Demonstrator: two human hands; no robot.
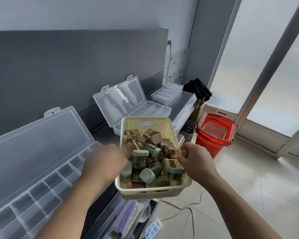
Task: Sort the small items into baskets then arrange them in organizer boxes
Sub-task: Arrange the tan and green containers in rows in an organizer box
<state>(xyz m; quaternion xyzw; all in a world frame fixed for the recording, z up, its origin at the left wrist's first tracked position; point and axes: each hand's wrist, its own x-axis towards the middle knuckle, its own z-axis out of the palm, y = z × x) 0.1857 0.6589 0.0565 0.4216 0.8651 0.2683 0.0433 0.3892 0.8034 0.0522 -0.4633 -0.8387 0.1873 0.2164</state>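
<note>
Over the shelf's front edge, six o'clock: cream perforated basket (164,125), lifted between both hands and tipped slightly towards the person.
Basket contents: heaped with small jars, green-lidded jars (140,156) at the near end, tan-lidded jars (156,138) towards the far end.
Left hand (105,161): at the basket's left rim, nine o'clock side; motion-blurred, so I cannot tell whether the fingers are gripping.
Right hand (195,161): fingers curled and pinching the right rim, three o'clock side.
Near organizer box (47,185): eight o'clock of the basket on the grey shelf (104,133), clear lid propped open.
Middle organizer box (128,100): eleven o'clock, just behind the basket, lid open.
Far organizer box (167,91): twelve o'clock.
Black cloth (197,88): one o'clock, at the shelf's far end.
Red shopping basket (212,135): two o'clock, on the floor.
</note>
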